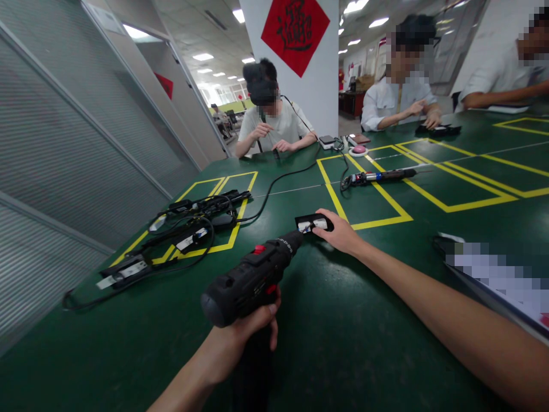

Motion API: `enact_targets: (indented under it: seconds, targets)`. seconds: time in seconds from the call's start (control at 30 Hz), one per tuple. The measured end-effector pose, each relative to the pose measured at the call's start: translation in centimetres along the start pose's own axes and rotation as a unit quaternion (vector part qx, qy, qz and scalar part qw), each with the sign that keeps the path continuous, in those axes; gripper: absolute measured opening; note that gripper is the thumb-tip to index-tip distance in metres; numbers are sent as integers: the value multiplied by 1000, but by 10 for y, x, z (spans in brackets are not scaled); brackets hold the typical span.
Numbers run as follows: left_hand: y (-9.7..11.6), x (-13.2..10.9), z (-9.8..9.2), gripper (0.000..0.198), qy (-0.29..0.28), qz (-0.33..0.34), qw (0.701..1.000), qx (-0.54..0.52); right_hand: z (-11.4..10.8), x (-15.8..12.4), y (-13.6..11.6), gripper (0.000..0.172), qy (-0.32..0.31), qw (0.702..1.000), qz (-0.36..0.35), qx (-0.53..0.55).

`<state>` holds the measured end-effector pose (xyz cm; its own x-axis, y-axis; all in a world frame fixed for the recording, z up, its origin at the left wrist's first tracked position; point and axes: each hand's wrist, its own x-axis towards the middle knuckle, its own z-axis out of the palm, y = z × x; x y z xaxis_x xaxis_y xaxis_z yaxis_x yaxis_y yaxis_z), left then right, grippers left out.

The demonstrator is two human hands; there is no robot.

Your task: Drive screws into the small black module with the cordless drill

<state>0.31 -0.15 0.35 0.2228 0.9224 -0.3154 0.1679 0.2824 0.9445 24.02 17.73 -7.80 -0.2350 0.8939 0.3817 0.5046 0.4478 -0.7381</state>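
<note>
My left hand (257,326) is wrapped round the grip of a black cordless drill (244,280) with red buttons. The drill points away from me, its chuck close to a small black power adapter-like casing (303,222) with a white label. My right hand (332,230) grips that casing from its right side, low over the green table. Whether the drill's bit touches the casing I cannot tell, as the chuck partly covers the spot.
On the left lie several black cased cables (206,220) within yellow tape lines. An electric screwdriver-like tool (381,176) lies beyond my right hand. A tablet-like board (493,280) is at the right. Co-workers (274,123) sit across the green table (364,320).
</note>
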Motion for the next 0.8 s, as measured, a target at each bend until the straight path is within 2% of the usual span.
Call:
enact_targets:
  seconds: [0.8]
  targets:
    - [-1,1,2,30,7,6,1000,-23,-1,1,1,40,-1,1000,1,-3]
